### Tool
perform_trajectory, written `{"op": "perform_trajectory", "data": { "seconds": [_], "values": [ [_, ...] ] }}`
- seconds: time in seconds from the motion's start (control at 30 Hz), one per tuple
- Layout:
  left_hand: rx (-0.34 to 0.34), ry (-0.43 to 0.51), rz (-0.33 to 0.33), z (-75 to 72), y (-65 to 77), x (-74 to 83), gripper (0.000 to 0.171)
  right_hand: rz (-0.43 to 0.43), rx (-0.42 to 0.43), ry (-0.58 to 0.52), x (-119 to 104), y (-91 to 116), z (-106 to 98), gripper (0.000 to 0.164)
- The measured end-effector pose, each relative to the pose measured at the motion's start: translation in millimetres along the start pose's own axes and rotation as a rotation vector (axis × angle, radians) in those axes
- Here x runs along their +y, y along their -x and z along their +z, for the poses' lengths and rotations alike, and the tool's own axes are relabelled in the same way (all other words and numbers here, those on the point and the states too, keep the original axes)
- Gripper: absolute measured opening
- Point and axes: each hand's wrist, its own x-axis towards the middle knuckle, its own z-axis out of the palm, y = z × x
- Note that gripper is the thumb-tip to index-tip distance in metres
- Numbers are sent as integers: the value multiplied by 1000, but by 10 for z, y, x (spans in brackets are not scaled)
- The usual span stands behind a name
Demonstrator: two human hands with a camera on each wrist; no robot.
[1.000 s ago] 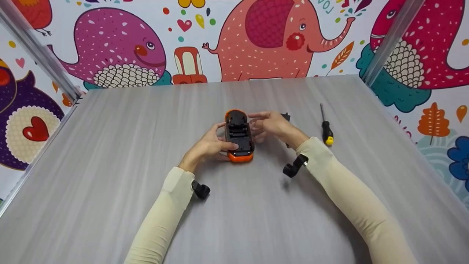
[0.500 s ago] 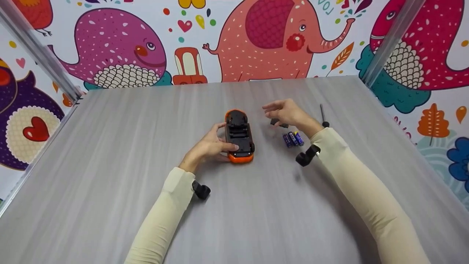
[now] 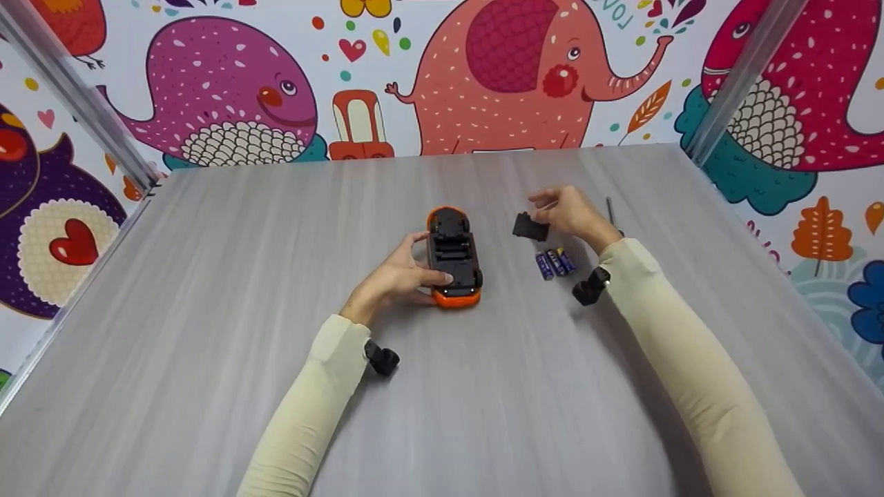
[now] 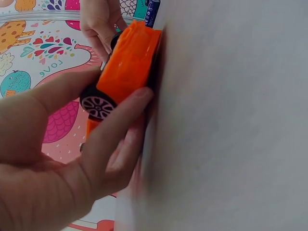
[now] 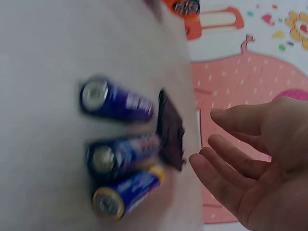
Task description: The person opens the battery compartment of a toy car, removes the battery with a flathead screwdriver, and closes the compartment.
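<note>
An orange toy car [image 3: 454, 259] lies upside down on the table, its black underside up and an open battery compartment [image 3: 452, 247] showing. My left hand [image 3: 400, 275] grips it from the left, thumb on the underside; the left wrist view shows fingers around the orange body [image 4: 125, 62]. My right hand [image 3: 570, 214] is raised over the right side with loosely bent fingers and nothing in them. Below its fingertips lies a black battery cover [image 3: 530, 226]. Three blue batteries [image 3: 554, 262] lie side by side just in front of the cover, also seen large as batteries [image 5: 120, 149] in the right wrist view.
A screwdriver [image 3: 610, 208] lies behind the right wrist, its handle mostly hidden by the arm. A patterned wall [image 3: 373, 69] with cartoon animals closes off the back of the grey table [image 3: 276, 228], and metal posts [image 3: 746, 83] stand at its corners.
My right hand has drawn away from the car, rightward past the cover, uncovering the batteries and cover. The left hand and the car stay where they were.
</note>
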Motion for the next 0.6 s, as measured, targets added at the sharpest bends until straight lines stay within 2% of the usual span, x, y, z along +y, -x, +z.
{"op": "perform_trajectory", "data": {
  "seconds": [0.27, 0.4, 0.6],
  "values": [
    [10, -37, 1, -10, 9, -12, 98, 106, -21, 18, 138, -71, -26, 46],
    [8, -47, 5, -12, 11, -14, 98, 144, -41, 14, 155, -89, -19, 49],
    [2, -47, 14, -10, 9, -18, 97, 192, -57, 64, 132, -96, -6, 54]
  ]
}}
